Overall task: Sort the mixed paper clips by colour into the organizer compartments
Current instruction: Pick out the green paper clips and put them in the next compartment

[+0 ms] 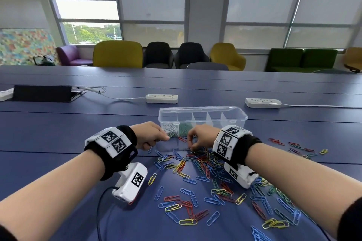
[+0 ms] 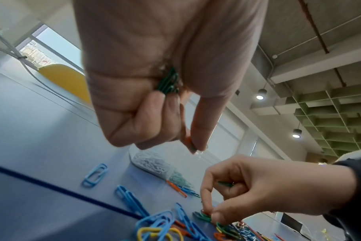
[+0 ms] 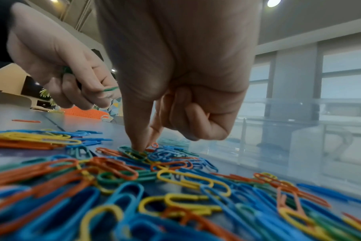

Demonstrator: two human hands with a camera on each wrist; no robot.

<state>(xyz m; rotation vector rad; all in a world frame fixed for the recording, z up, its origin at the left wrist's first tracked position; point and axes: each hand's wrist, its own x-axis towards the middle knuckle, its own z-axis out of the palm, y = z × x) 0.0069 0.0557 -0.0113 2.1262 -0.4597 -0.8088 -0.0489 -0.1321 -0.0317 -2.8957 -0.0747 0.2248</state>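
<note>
A clear organizer (image 1: 203, 108) stands on the blue table, with white clips (image 1: 170, 128) in its leftmost compartment and green clips (image 1: 185, 127) in the one beside it. The mixed clip pile (image 1: 205, 166) lies in front of it. My left hand (image 1: 166, 138) hovers by the organizer's front left corner. It grips a bundle of green clips (image 2: 168, 81) in its palm and pinches another at thumb and forefinger (image 2: 193, 146). My right hand (image 3: 143, 146) pinches a green clip (image 3: 132, 152) at the far end of the pile, with a further green clip (image 2: 225, 184) tucked under its fingers.
Two white power strips (image 1: 162, 98) (image 1: 263, 102) lie behind the organizer. A black open cable hatch (image 1: 42, 93) sits at the far left. More loose clips (image 1: 293, 146) lie scattered to the right. Chairs line the table's far side.
</note>
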